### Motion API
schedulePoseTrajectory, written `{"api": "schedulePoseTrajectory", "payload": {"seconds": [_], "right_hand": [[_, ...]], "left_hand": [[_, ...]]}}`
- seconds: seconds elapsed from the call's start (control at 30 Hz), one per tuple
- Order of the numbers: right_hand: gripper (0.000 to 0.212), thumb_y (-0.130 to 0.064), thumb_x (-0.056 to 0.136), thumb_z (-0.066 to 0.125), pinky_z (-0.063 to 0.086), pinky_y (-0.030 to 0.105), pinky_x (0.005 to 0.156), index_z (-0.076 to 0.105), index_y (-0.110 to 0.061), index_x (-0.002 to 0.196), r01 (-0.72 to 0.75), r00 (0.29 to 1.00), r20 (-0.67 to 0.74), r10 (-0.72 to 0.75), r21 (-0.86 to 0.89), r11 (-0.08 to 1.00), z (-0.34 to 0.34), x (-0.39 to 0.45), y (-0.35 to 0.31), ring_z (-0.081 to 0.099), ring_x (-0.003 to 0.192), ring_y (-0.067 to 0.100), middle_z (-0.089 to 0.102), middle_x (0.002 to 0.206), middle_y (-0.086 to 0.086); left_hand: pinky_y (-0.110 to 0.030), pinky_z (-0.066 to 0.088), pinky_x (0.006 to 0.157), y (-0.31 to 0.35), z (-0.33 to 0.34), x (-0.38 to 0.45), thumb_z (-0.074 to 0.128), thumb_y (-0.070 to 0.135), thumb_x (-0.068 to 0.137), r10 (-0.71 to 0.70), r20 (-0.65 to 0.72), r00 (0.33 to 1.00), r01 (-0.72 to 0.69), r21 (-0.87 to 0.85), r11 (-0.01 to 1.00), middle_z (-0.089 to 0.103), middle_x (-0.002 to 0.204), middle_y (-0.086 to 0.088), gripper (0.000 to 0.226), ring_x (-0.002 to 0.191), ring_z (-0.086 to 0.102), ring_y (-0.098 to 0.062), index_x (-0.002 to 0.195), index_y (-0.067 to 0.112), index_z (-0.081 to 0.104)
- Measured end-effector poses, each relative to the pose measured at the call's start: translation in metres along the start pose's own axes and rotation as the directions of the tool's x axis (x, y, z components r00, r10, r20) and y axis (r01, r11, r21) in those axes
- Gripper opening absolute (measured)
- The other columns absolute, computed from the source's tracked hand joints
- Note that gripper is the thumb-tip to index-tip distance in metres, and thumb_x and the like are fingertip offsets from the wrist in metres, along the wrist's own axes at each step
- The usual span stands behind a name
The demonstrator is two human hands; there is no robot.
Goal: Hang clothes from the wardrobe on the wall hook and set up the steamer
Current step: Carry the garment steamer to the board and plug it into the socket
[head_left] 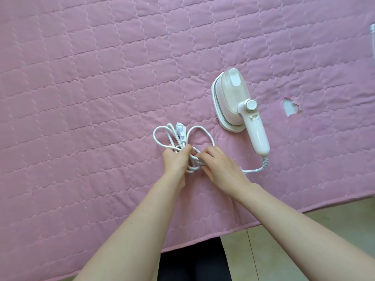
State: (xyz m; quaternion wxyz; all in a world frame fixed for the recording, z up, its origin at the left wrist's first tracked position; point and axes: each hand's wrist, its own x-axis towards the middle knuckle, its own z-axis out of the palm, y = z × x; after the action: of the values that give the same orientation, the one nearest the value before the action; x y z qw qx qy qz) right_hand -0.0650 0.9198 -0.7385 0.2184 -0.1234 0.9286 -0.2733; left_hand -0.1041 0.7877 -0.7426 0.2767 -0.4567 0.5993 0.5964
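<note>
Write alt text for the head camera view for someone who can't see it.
Two bare hands, left hand and right hand, hold a bundled white power cord on a pink quilted bedspread. The cord leads to a white handheld garment steamer lying beside them, its plug resting among the loops.

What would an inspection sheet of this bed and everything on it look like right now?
Surface: pink quilted bedspread, with a small torn patch right of the steamer.
Job's things: white handheld steamer lying on the bedspread; no clothes or wall hook seen.
Clutter: a pale object at the right edge, too cut off to identify.
Hands: left hand grips the coiled cord; right hand has its fingers on the same bundle.
Cables: white braided cord, looped, plug resting on the bedspread, other end running to the steamer's handle.
Surroundings: light tiled floor beside the bed.
</note>
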Motion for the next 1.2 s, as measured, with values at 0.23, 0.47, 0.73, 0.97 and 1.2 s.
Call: {"api": "schedulePoseTrajectory", "payload": {"seconds": [0.23,0.47,0.73,0.97,1.2], "right_hand": [[0.022,-0.005,0.085,0.059,0.049,0.042,0.059,0.060,-0.009,0.107,-0.072,0.995,-0.066,0.072,0.004,0.997,0.003,-0.008,-0.002,0.054,0.094,0.029,0.057,0.099,0.006],[0.046,-0.007,0.089,0.054,0.040,0.035,0.103,0.046,-0.008,0.135,-0.163,0.977,-0.121,0.176,0.110,0.980,-0.018,-0.017,-0.007,0.040,0.131,0.022,0.048,0.136,0.006],[0.033,-0.003,0.086,0.057,0.037,0.023,0.091,0.058,-0.006,0.118,-0.219,0.890,-0.378,0.255,0.138,0.966,-0.084,-0.034,-0.009,0.051,0.109,0.021,0.059,0.114,0.005],[0.029,-0.014,0.091,0.054,0.035,0.029,0.090,0.054,-0.007,0.119,-0.411,0.802,-0.405,0.439,0.158,0.898,-0.115,-0.018,0.020,0.047,0.107,0.029,0.055,0.117,0.008],[0.039,-0.039,0.094,0.052,0.043,0.039,0.087,0.045,-0.014,0.124,-0.552,0.784,-0.114,0.610,0.323,0.769,-0.109,-0.004,0.032,0.051,0.111,0.027,0.056,0.120,0.007]], "left_hand": [[-0.029,0.054,0.065,0.006,0.004,-0.005,0.064,-0.001,0.083,-0.131,0.155,0.979,0.183,-0.390,0.903,0.067,0.069,-0.008,0.005,0.060,0.066,-0.016,0.079,0.000,0.065],[-0.026,0.045,0.057,0.022,0.017,-0.005,0.053,0.002,0.093,-0.113,0.247,0.962,0.232,-0.532,0.814,0.062,0.064,-0.001,0.011,0.043,0.050,-0.008,0.083,0.006,0.055],[-0.023,0.032,0.043,0.052,0.039,-0.010,0.060,0.014,0.087,0.155,0.002,0.988,-0.155,0.027,0.988,0.052,0.057,0.000,0.013,0.044,0.045,-0.014,0.076,0.008,0.063],[-0.019,0.048,0.069,0.062,0.070,0.003,0.062,0.011,0.084,0.370,-0.047,0.928,-0.346,0.266,0.900,0.056,0.091,-0.001,0.042,0.089,0.058,-0.028,0.107,0.020,0.029],[-0.042,0.054,0.081,0.056,0.101,0.014,0.056,0.004,0.074,0.287,-0.129,0.949,-0.216,0.396,0.893,0.064,0.092,-0.010,0.049,0.087,0.062,-0.034,0.112,0.017,0.028]]}}
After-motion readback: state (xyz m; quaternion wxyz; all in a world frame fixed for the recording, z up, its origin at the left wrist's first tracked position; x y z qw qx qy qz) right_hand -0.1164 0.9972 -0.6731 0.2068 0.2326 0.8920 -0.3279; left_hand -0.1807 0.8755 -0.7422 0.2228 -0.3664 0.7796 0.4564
